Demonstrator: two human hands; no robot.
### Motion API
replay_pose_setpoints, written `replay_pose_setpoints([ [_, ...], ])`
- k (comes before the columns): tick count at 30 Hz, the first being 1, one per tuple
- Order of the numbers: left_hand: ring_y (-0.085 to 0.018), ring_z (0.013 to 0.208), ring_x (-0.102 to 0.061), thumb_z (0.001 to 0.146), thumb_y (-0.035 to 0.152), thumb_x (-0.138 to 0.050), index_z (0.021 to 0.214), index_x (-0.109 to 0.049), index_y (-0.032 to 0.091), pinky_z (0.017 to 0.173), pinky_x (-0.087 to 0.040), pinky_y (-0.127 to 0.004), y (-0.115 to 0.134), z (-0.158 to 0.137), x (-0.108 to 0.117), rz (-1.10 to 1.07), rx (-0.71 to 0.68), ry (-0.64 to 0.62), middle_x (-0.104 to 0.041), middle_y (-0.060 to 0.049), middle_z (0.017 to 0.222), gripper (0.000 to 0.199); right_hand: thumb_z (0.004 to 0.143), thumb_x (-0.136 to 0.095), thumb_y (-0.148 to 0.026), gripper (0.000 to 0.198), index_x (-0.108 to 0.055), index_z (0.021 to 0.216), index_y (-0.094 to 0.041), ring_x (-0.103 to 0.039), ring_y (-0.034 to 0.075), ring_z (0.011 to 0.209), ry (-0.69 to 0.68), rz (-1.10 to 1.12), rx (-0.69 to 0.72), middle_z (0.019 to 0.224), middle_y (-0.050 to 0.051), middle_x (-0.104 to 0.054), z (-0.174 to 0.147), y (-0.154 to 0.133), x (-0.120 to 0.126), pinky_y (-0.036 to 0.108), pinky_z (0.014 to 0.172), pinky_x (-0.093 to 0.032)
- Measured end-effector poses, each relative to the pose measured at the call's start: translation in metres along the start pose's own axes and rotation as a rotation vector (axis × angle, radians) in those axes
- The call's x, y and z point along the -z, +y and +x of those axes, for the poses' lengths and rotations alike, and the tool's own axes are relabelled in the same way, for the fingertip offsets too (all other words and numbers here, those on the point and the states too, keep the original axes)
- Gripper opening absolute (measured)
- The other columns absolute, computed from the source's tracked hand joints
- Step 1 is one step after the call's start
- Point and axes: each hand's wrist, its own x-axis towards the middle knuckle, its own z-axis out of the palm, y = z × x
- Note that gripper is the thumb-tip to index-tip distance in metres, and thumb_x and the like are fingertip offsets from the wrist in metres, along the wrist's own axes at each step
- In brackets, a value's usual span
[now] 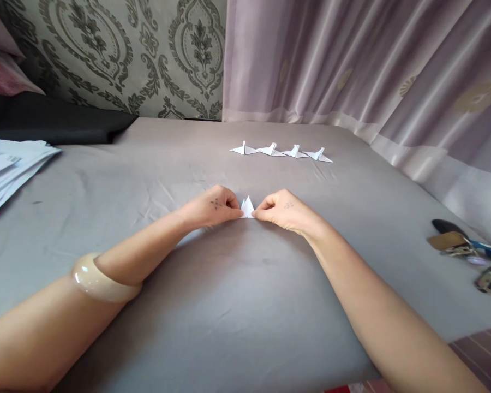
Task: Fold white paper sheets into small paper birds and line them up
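Between my two hands is a small white folded paper crane (247, 208) with pointed tips facing up. The fingers of my left hand (219, 206) pinch its left side. On the other side, my right hand (284, 209) holds the right edge between thumb and fingers. The fingertips cover both ends of the paper, so its full shape is partly hidden. Farther back, several finished white paper cranes (295, 152) stand in a row with their wings spread.
A grey sheet (229, 305) covers the bed-like surface. At the left lies a stack of papers (12, 169) beside a black cloth (53, 117). Keys and small items (458, 244) lie at the right. A patterned headboard (147, 60) and a mauve curtain (294, 60) border the back.
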Motion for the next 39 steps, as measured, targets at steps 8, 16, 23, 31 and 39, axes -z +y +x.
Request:
replay_pose_setpoints([
  [8,-0.015,0.061,-0.053,0.076,0.036,-0.056,0.073,-0.059,0.019,0.051,-0.038,-0.025,0.002,-0.003,-0.004,0.135,-0.049,0.011,-0.059,-0.001,0.073,0.018,0.065,-0.069,-0.036,0.016,-0.069,0.07,-0.02,-0.049,0.01,0.057,0.018,-0.026,0.016,0.065,-0.001,-0.061,0.001,0.001,0.0,0.022,0.052,-0.036],
  [16,-0.019,0.091,-0.058,0.09,0.012,-0.035,0.097,-0.061,0.019,0.078,-0.048,-0.031,-0.002,-0.015,-0.026,0.287,-0.452,0.165,-0.059,-0.007,0.099,0.029,0.072,-0.065,-0.03,0.015,-0.066,0.082,-0.019,-0.051,0.01,0.054,0.036,0.092,0.055,0.066,-0.001,-0.06,-0.001,0.015,-0.002,0.022,0.047,-0.037],
  [23,-0.022,0.086,-0.055,0.087,0.004,-0.034,0.101,-0.065,0.016,0.069,-0.049,-0.031,0.014,-0.03,-0.034,0.732,-0.4,0.15,-0.057,-0.01,0.093,0.037,0.088,-0.049,-0.019,0.023,-0.07,0.094,-0.022,-0.058,0.012,0.075,0.224,-0.159,0.456,0.094,0.001,-0.066,-0.02,0.018,-0.015,0.025,0.071,-0.043],
  [31,-0.026,0.086,-0.054,0.075,-0.001,-0.045,0.091,-0.066,0.011,0.073,-0.049,-0.035,0.034,-0.045,-0.047,1.013,-0.371,0.105,-0.06,-0.012,0.085,0.029,0.095,-0.038,-0.013,0.03,-0.064,0.108,-0.021,-0.055,0.019,0.095,0.201,-0.683,0.549,0.102,0.007,-0.06,-0.042,0.008,-0.025,0.028,0.064,-0.035],
  [39,-0.024,0.072,-0.056,0.078,0.006,-0.045,0.075,-0.065,0.015,0.062,-0.045,-0.033,0.032,-0.05,-0.043,0.908,-0.336,0.196,-0.06,-0.011,0.075,0.023,0.091,-0.039,-0.009,0.032,-0.067,0.101,-0.02,-0.058,0.018,0.091,0.228,-0.645,0.527,0.101,0.006,-0.062,-0.042,0.011,-0.024,0.028,0.062,-0.036],
])
